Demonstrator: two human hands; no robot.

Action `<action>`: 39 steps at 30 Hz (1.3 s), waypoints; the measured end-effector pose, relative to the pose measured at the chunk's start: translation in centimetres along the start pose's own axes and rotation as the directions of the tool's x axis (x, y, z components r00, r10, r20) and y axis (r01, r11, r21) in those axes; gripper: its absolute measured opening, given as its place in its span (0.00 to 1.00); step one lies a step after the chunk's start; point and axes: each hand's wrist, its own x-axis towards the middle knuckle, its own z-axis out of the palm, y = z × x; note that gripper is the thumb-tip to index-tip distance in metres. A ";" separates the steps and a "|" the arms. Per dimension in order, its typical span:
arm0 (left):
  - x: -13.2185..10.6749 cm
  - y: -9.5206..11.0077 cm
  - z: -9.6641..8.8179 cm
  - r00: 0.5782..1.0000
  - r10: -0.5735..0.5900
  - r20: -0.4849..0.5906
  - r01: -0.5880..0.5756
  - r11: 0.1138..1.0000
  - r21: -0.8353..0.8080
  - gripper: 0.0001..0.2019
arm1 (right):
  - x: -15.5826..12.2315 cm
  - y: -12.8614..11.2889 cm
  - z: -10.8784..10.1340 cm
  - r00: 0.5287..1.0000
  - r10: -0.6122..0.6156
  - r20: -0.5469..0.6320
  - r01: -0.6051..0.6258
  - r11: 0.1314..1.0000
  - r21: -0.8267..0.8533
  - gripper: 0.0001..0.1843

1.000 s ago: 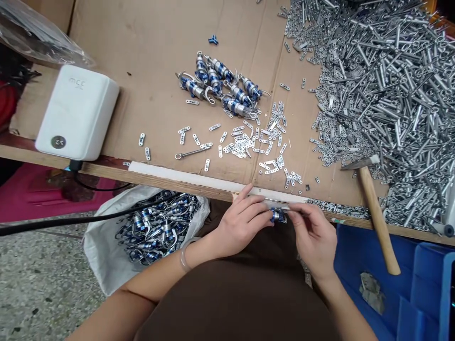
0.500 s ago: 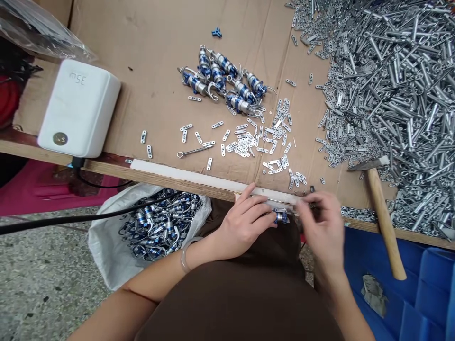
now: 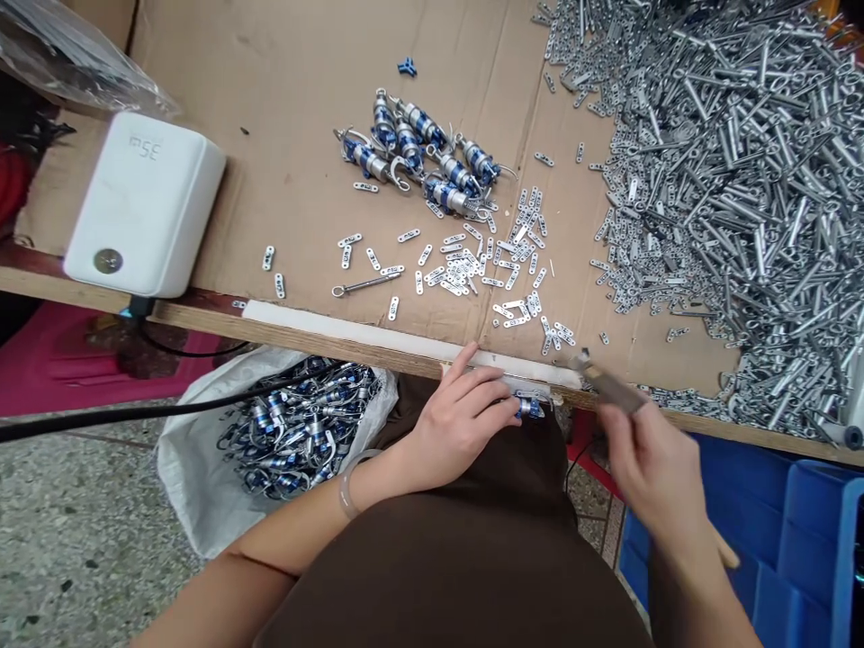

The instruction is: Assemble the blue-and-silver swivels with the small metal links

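One blue-and-silver fitting [image 3: 528, 408], at the front edge of the worktop [image 3: 283, 117], its left end covered by the person's hand. One left hand [image 3: 452, 423], fingers bunched over that end and holding the fitting, the index finger reaching up onto a white strip [image 3: 351, 331] that runs along the edge. One right hand [image 3: 654, 459], fingers wrapped about a hammer [image 3: 616, 389]; hammer head blurred, just right of the fitting and apart from it, wooden handle passing beneath the hand, its tip showing beyond the wrist. Beyond the hands, on the cardboard-covered surface: numerous loose perforated plates [image 3: 459, 267], scattered; one eye-ended rod [image 3: 368, 284], lying flat to their left; one group of finished-looking fittings [image 3: 409, 144], heaped farther back; one small blue three-armed piece [image 3: 407, 67], behind the group. To the right, a large pile of metal parts [image 3: 735, 153], rods and plates mixed. To the left, one white box [image 3: 145, 202] with a black cable at its near end. Below the edge: one white sack [image 3: 195, 486] containing more blue-and-silver fittings, left; one blue bin [image 3: 810, 522], right.
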 end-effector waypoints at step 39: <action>0.4 -0.5 -0.8 0.995 0.099 -0.031 -0.101 0.994 -0.052 0.08 | 5.5 -1.9 2.1 0.996 0.093 0.020 -0.095 0.972 0.215 0.04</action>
